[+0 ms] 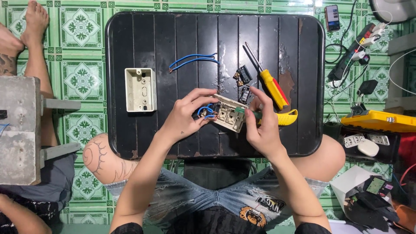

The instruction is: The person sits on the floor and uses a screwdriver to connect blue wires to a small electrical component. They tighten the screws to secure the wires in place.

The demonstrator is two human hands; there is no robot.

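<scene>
On the tray: a black slatted tray (143, 34) rests across the seated person's knees, serving as a work surface above a green patterned tile floor (82, 43).
Left hand: the left hand (184, 117) grips the cream switch plate (228, 113) at its left edge, fingers curled around it, seemingly to steady it face down.
Wires: short blue wires (205, 111) loop from the plate's back under the left fingers.
Right hand: the right hand (262, 128) pinches a small green-handled screwdriver (251, 113), tip meeting the plate's right side.
Nearby parts: two black switch modules (244, 82) lie just above the plate; a red-and-yellow screwdriver (268, 82) and a yellow utility knife (287, 118) lie to the right.
Set aside: a cream wall box (140, 89) and loose blue wire pieces (193, 60) sit well apart, left.
</scene>
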